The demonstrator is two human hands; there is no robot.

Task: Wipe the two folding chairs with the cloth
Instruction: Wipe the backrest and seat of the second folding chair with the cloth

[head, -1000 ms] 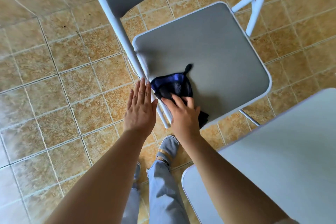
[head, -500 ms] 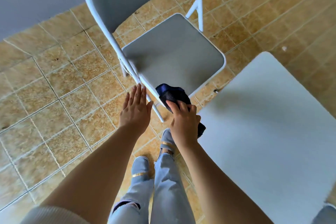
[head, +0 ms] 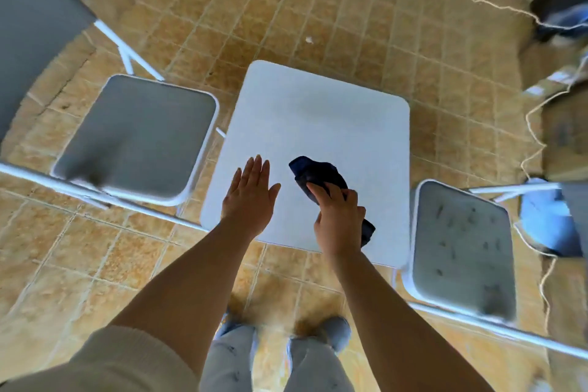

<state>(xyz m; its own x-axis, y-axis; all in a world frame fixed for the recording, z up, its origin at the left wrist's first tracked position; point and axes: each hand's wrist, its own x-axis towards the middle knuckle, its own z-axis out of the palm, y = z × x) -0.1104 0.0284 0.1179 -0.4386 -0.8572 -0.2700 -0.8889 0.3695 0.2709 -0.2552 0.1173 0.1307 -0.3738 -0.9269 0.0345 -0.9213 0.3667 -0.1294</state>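
Dark cloth [head: 321,173] gripped in right hand [head: 339,216] (left hand [head: 249,199] spread flat) above white table [head: 318,111].

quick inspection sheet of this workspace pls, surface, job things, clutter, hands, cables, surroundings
surface: white table, bare apart from what is held over it
job's things: left chair seat looks clean; right chair seat has dark specks; dark cloth in hand
clutter: small white scrap on the floor
grippers: left hand open and flat; right hand gripping the cloth
cables: white cord trailing along the right side
surroundings: tan tiled floor; blurred dark item top right
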